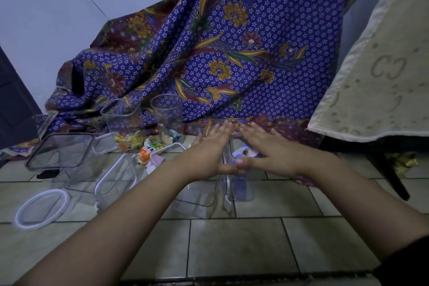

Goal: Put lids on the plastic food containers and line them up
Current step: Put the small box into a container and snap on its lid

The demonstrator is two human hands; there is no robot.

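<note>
My left hand (210, 151) and my right hand (267, 148) lie flat, fingers spread, palms down on top of two tall clear containers standing side by side on the tiled floor: one (197, 197) under the left hand, one (241, 187) under the right. Their lids are hidden beneath my palms. To the left stand a large square container with a dark-rimmed lid (61, 150) and a clear container with a white-rimmed lid (116, 176). A loose round white-rimmed lid (41, 208) lies on the floor. A square lidless container (123, 118) and a round lidless one (167, 115) stand behind.
A purple batik cloth (232, 42) drapes over something behind the containers. Small colourful snack packets (144, 148) lie between them. A beige cloth-covered table (376, 76) with a dark leg (392, 176) stands to the right. The floor is grey tile (232, 246).
</note>
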